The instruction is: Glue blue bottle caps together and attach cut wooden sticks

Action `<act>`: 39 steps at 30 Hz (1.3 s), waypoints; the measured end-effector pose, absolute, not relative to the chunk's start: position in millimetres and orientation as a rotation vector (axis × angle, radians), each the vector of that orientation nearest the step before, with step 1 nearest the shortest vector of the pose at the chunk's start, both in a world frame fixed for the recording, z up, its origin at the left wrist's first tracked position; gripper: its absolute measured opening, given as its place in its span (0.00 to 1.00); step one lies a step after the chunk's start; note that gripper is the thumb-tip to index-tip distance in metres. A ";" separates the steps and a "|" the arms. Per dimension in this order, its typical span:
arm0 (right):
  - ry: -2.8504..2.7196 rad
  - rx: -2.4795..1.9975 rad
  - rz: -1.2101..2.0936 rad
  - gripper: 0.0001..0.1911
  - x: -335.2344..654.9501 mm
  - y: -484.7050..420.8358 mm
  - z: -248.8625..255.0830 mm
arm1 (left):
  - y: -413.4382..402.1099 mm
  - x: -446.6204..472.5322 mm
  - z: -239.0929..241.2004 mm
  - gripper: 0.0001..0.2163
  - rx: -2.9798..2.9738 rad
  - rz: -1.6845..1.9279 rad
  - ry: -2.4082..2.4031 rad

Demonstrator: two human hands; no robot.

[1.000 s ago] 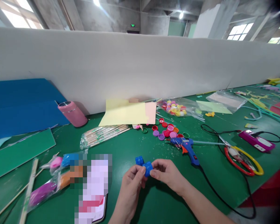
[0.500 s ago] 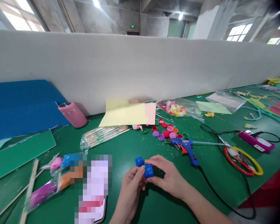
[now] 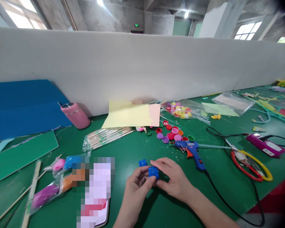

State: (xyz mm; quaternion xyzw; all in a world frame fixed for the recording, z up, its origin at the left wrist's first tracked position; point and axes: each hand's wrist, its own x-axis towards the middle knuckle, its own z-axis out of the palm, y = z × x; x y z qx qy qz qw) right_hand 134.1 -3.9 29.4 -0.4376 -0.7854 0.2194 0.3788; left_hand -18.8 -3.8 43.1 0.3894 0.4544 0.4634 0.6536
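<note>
A blue piece that looks like bottle caps joined face to face is gripped between the fingertips of both hands, low over the table. My left hand is closed, with its thumb on the near edge of the piece. My right hand pinches the piece from the right between thumb and fingers. A second blue cap piece shows just beyond my left fingers; whether it is joined to the first is hidden. Loose red, pink and purple bottle caps lie further back. Right of them rests a blue glue gun with a glue stick in it.
On the left lie a phone, bagged coloured clay and wooden strips. Behind are bagged sticks, a pink bottle and yellow paper. Red-and-yellow-handled pliers and a black cord lie on the right.
My left thumb has shifted right and down along the blue piece, and my left fingers have moved between the two blue pieces. The view has turned slightly.
</note>
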 end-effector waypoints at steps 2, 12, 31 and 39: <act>-2.017 -1.110 0.520 0.23 133.9 -2.9 28.8 | -3.9 -19.0 43.3 0.08 0.838 1.040 0.990; -2.115 -1.056 0.390 0.22 133.8 -0.4 32.6 | -2.7 -24.4 25.8 0.09 0.842 0.988 0.962; -2.094 -1.058 0.437 0.19 131.8 -0.9 33.1 | -7.3 -21.5 27.9 0.11 0.953 1.021 1.100; -2.135 -1.039 0.436 0.20 134.1 0.2 33.5 | -5.0 -21.1 34.1 0.11 1.078 0.993 1.137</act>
